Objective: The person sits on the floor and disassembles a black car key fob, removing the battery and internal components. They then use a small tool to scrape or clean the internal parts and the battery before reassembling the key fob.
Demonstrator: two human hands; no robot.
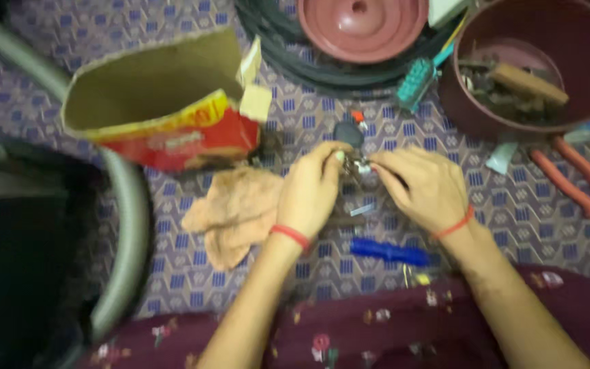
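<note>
- On a purple patterned mat (513,205), seen from the head camera, both hands meet near the middle of the view over a small metal part (362,166).
- The left hand (311,193) pinches the small metal part from its left side with thumb and fingertips; a red thread band circles that wrist.
- The right hand (423,186) grips the same part from the right with its fingertips closed on it; it too wears a red band at the wrist.
- The part itself is blurred and mostly hidden by the fingers, so its shape cannot be told.
- A dark rounded piece (347,132) lies on the mat just beyond the fingertips.
- An open cardboard box (162,113), brown inside, with a red and yellow printed panel on its near side, lies tipped over at upper left, its flaps toward the hands.
- A peach-coloured rag (235,212) lies crumpled just beside the left hand, below the box.
- A blue-handled tool (388,252) lies on the mat between the two forearms.
- A maroon tub (582,48) at upper right holds a brown block and dark odds and ends.
- A maroon lid (362,27) rests at top centre, inside a black rubber ring.
- A teal-handled tool (416,83) leans between lid and tub.
- Orange-handled pliers (578,181) lie at far right.
</note>
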